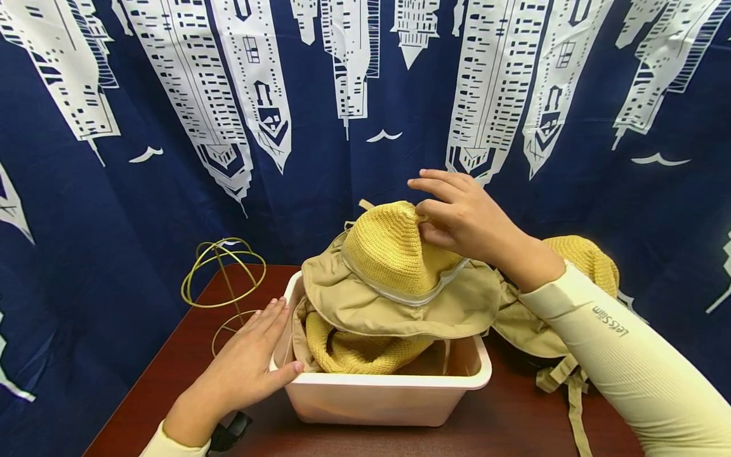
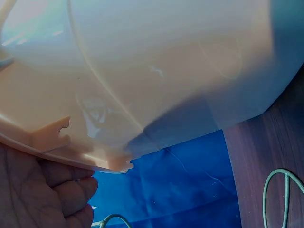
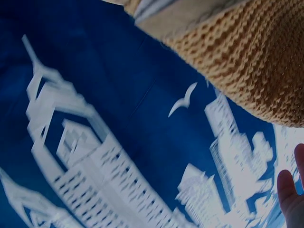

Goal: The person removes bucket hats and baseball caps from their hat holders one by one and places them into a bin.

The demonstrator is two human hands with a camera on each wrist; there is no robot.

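My right hand (image 1: pixel 465 212) pinches the top of a sun hat (image 1: pixel 394 254) with a yellow knit crown and a wide beige brim. The hat is over the white plastic bin (image 1: pixel 388 381), and its brim covers the far part of the opening. The right wrist view shows the knit crown (image 3: pixel 247 57) close up at the top right. My left hand (image 1: pixel 245 358) lies along the bin's left rim with straight fingers and the thumb at the near corner. Inside the bin, below the held hat, another yellow knit and beige hat (image 1: pixel 365 358) shows in part.
A yellow wire stand (image 1: pixel 228 279) is on the dark red table (image 1: pixel 165 381) left of the bin. Another yellow and beige hat (image 1: pixel 588 260) with hanging straps sits at right, partly behind my right arm. A blue curtain (image 1: pixel 354 165) with white buildings hangs behind.
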